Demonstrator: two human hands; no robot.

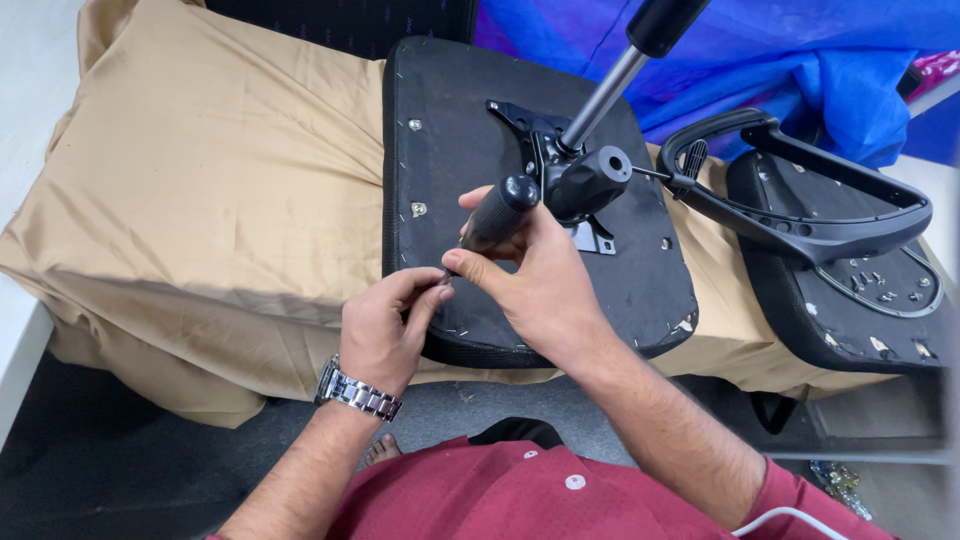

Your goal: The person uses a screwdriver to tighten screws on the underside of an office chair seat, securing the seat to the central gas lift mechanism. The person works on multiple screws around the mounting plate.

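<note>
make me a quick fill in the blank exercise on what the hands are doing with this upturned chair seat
1. The right hand grips the black handle of a ____.
2. The left hand pinches near the tool's tip and wears a metal ____ on its wrist.
3. The upturned chair seat rests on a surface draped in ____ cloth.
4. A black armrest lies to the ____ of the seat.

Missing words: screwdriver; watch; tan; right

Over the upturned seat base (440, 190), the bare black panel left of the mechanism (585, 185) is open to a hand. The slanted metal column (605, 95) and its plate block the panel's upper right. To the right, the looped armrest (800, 215) lies across a 2nd seat (850, 300) (only narrow gaps under it). The tan cloth (200, 200) at left lies free.
</note>
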